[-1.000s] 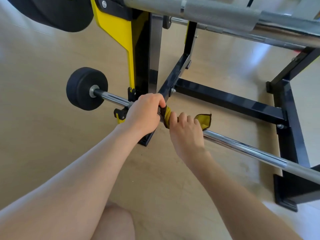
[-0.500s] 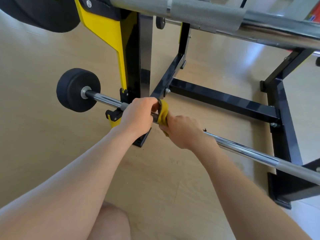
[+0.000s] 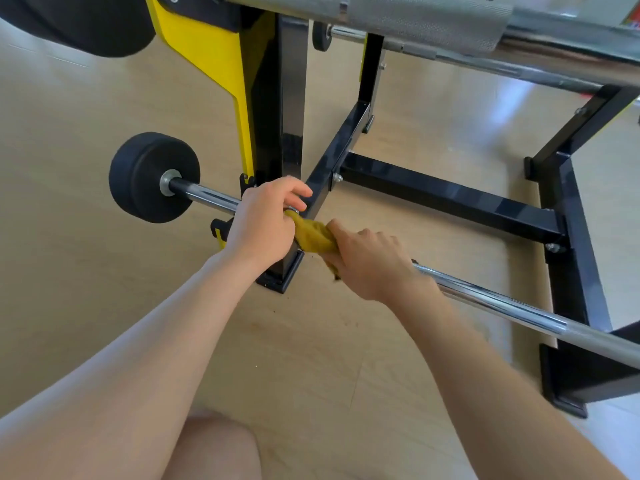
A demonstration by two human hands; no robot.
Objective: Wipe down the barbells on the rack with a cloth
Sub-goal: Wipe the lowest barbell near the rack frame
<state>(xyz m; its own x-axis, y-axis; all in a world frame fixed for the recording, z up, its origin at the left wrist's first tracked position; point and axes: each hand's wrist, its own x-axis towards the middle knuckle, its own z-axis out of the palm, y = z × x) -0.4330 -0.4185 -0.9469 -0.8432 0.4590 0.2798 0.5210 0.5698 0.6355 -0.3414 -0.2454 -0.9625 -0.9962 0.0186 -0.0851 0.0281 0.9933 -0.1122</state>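
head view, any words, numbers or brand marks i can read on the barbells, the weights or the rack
No text can be read anywhere in this view.
lower barbell and its black end weight: no marking shows.
upper barbell, yellow panel, black rack frame: no label shows.
cloth: plain yellow, no print shows.
coloured patch at the top right edge: too blurred and cut off to read.

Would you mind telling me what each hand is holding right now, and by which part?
The left hand grips the lower barbell by its shaft, next to the rack upright; the right hand grips the yellow cloth, bunched against that shaft.
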